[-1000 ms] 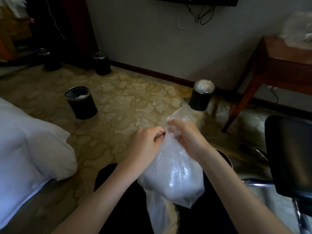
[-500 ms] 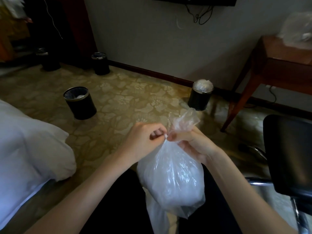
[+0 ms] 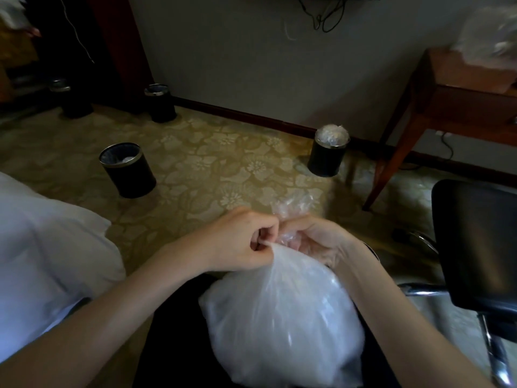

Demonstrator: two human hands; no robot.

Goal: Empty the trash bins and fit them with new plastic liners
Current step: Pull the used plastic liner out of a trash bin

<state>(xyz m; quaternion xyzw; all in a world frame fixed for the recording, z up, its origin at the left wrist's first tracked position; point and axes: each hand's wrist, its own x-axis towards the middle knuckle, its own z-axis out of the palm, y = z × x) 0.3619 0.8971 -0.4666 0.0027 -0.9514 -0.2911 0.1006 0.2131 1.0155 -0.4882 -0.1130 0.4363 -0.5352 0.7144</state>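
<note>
— Where is the bag?
— The full clear plastic bag [image 3: 279,317] is at the near middle, over the person's dark-clothed lap, with its neck gathered between the two hands.

— How do the hands have it?
— The left hand [image 3: 240,242] has its fingers curled in and pinches the film at the neck. The right hand [image 3: 316,243] is wrapped round the bunched neck just beside it. The crumpled loose top of the bag sticks out above them.

— And the bins?
— They stand apart on the flowered carpet [image 3: 223,163]. The near-left bin [image 3: 128,175] has a liner with something pale inside. The right bin [image 3: 326,159], near a leg of the wooden worktop [image 3: 461,91], is heaped with crumpled clear plastic. Two far bins [image 3: 161,107] stand at the far left; their contents are too dark to tell.

— What else?
— White bedding [image 3: 42,247] is at the near left and a black chair [image 3: 475,247] at the near right.
</note>
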